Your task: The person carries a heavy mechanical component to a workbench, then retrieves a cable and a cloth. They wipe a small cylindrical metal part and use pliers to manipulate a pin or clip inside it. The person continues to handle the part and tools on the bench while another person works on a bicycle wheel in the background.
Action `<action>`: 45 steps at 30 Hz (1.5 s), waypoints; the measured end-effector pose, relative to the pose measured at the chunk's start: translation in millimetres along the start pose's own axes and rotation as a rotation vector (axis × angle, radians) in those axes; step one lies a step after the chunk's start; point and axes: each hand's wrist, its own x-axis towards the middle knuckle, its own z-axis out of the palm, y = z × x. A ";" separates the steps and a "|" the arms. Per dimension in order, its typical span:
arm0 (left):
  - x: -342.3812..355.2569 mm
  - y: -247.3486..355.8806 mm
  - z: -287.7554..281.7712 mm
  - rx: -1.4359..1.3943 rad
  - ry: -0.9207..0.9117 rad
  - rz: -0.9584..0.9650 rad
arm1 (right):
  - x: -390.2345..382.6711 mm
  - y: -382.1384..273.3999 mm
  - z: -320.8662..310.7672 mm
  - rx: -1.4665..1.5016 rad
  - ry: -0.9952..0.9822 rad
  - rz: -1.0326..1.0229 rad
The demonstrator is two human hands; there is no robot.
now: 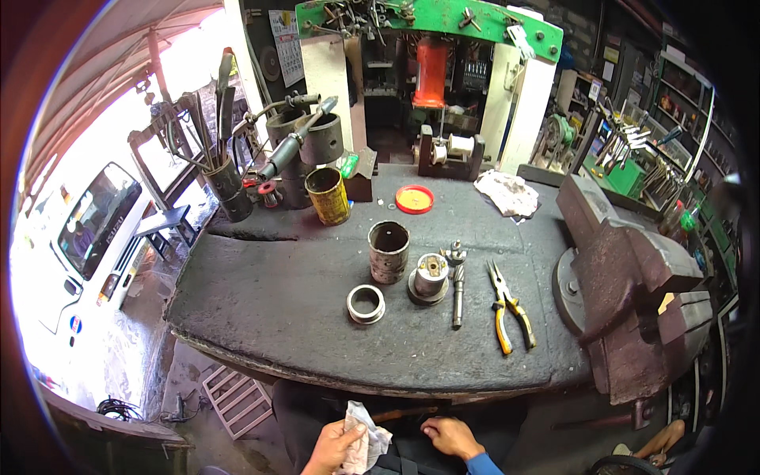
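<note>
Below the bench's front edge, my left hand (330, 448) is closed around a crumpled whitish rag (366, 445). My right hand (451, 437) is curled shut to the right of it; whatever its fingers may hold is hidden. A thin brown stick-like piece (402, 413) lies just beyond both hands. On the dark bench stand a worn metal sleeve (389, 261), a flanged metal ring (366, 315) and a round flanged metal part (431, 275). Beside them are a small metal fitting (455, 253), a slim metal shaft (458, 297) and long-nose pliers (505, 305) with yellow-and-black grips.
A large bench vise (633, 293) fills the bench's right side. Toward the back are a yellow can (328, 198), a red lid (415, 199), a crumpled cloth (508, 195) and a container of tools (228, 190). A green-topped press frame (507, 30) rises behind.
</note>
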 end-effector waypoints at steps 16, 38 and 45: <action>-0.5 109.5 148.3 -0.360 -0.295 0.327 | -55.7 -134.6 -59.8 0.811 0.411 -0.196; 66.6 183.0 141.2 0.635 0.381 0.918 | -39.4 -96.5 -195.3 0.771 0.950 -0.284; 39.2 179.8 138.9 1.115 0.133 1.014 | -26.0 -121.6 -167.7 0.850 0.932 -0.223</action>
